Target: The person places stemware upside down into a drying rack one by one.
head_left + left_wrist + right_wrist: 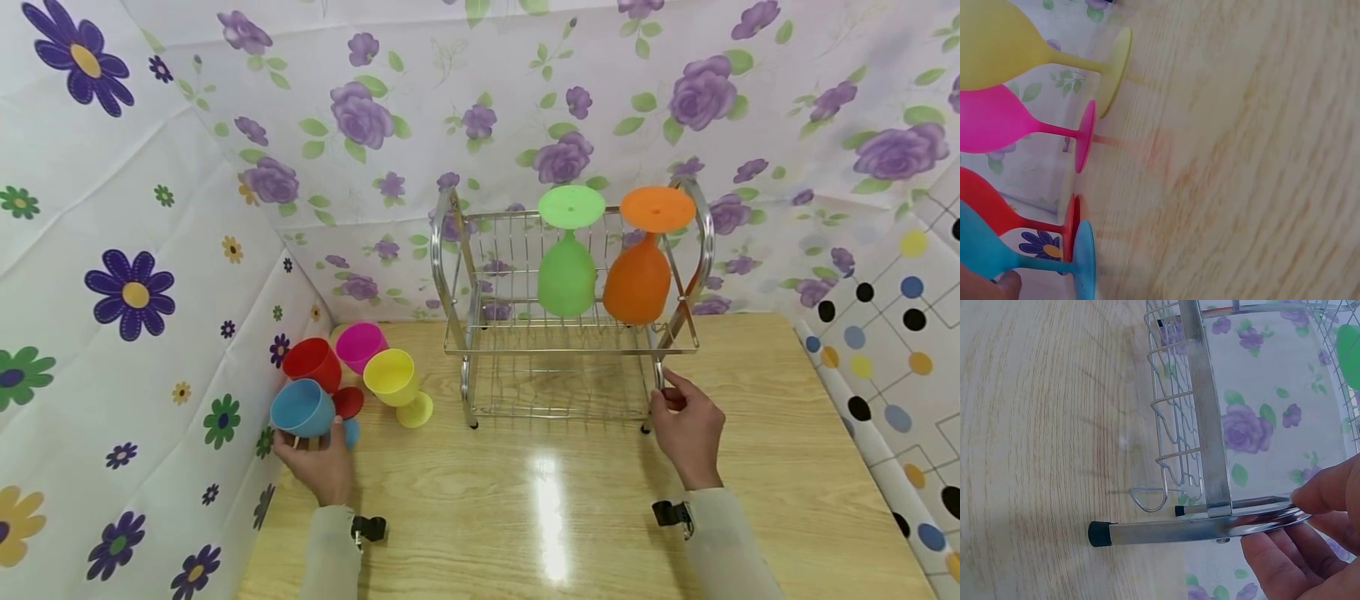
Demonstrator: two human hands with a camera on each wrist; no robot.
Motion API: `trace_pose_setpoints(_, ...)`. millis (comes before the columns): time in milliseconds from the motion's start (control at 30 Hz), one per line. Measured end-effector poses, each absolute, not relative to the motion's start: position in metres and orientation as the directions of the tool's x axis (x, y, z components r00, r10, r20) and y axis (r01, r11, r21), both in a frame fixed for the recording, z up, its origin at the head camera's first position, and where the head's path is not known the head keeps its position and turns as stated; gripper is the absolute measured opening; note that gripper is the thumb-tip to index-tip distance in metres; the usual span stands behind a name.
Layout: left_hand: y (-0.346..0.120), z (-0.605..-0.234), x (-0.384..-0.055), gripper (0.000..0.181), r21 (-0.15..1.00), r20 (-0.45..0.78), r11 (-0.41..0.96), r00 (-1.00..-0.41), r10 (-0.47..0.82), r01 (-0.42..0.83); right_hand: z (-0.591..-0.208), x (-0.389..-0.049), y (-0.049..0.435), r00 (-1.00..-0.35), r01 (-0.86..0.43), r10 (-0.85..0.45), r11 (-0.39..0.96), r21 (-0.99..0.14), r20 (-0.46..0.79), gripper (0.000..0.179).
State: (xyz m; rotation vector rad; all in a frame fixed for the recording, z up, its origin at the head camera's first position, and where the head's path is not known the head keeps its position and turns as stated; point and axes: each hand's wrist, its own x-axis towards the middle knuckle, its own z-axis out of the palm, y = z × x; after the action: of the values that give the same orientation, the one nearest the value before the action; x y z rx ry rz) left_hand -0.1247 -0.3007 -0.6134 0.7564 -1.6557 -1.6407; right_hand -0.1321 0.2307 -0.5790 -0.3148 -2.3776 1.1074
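My left hand [322, 467] holds a blue plastic goblet [300, 410] at the left of the table, with the fingers around its bowl. In the left wrist view the thumb lies by its stem, and the goblet's foot is down at the tabletop. Close behind it are a red goblet [309, 362], a pink goblet [358, 345] and a yellow goblet [392, 379], all upright. My right hand [692, 429] grips the front right leg of a metal dish rack [555, 352], thumb and fingers on either side of the tube [1272, 519].
On the rack's upper tier a green goblet [567, 279] and an orange goblet [639, 283] stand upside down, feet up. The rack is on a wooden table [465, 517]. Flowered cloth [360, 200] hangs behind and at the left; dotted cloth [892, 333] hangs at the right.
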Motion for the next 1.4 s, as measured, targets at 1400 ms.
trace_pose_setpoints(1400, -0.269, -0.565, -0.069, 0.090, 0.978, 0.197, 0.091, -0.669, -0.717, 0.190, -0.563, -0.120, 0.229, -0.871, -0.049, 0.347, 0.643, -0.764, 0.348, 0.044)
